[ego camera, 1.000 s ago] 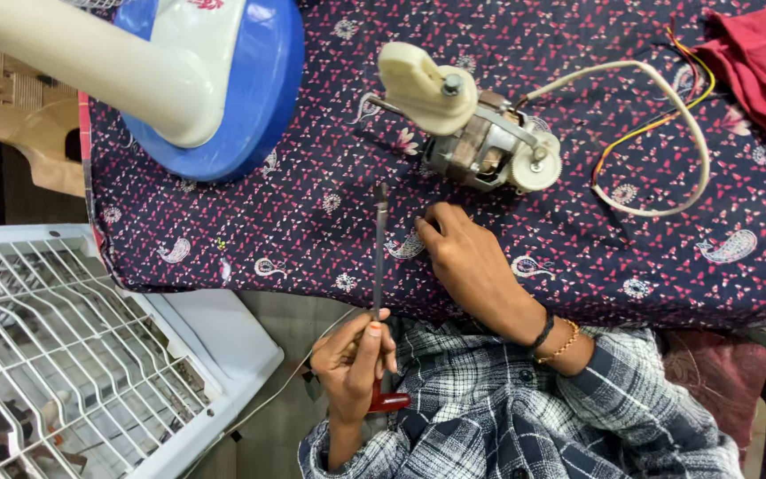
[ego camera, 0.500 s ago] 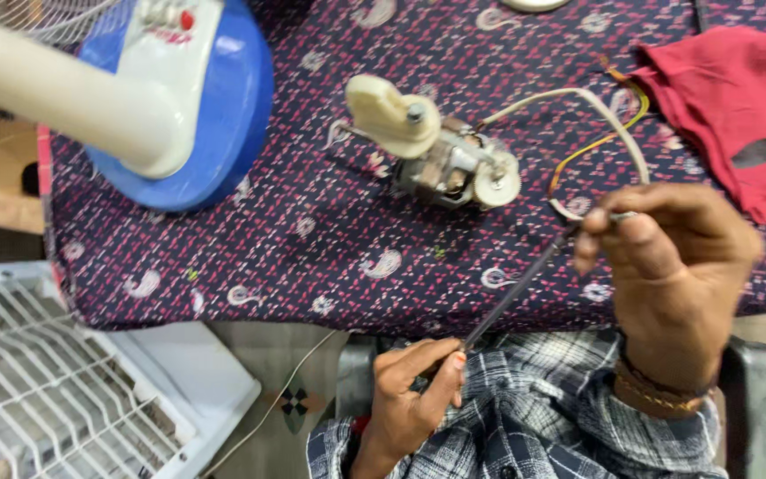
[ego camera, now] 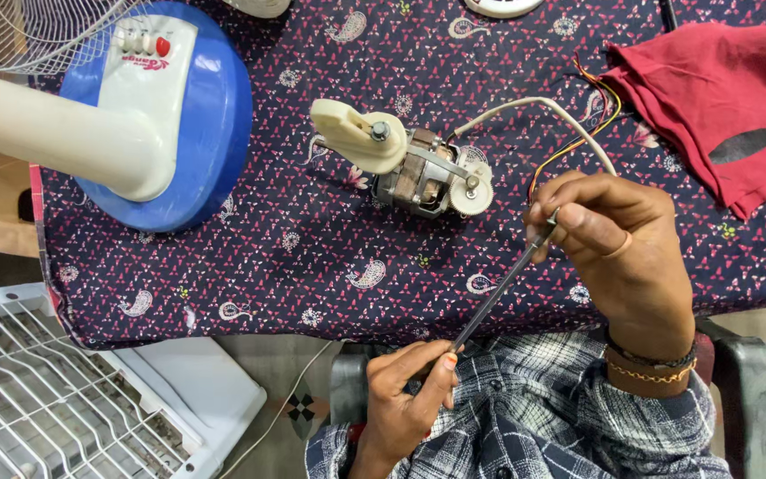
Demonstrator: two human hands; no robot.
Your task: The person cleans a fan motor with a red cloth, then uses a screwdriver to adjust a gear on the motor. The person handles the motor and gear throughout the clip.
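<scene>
The left hand (ego camera: 405, 399) is closed around the handle end of a screwdriver (ego camera: 500, 286), thumb laid along the shaft where it leaves the fist. The right hand (ego camera: 618, 248) pinches the far tip of the same tool between thumb and curled fingers, so both grips are shut on it. The screwdriver's long axis runs on a slant, from the left grip low near the checked shirt (ego camera: 543, 417) up and away to the right grip, the tip pointing toward the far right of the worktop (ego camera: 312, 257). The shaft is held in the air above the worktop's near edge, not resting on the patterned cloth.

Just beyond the right grip, and to its left, lies a small fan motor (ego camera: 418, 168) with a cream plastic housing, its grey cable and coloured wires (ego camera: 578, 133) curving close past the knuckles. Further right of that grip lies a red cloth (ego camera: 711, 98). Well off to the left of both grips stands the blue fan base (ego camera: 179, 115) with its cream column. Below it, left of the left grip, lies a white wire fan guard (ego camera: 55, 399).
</scene>
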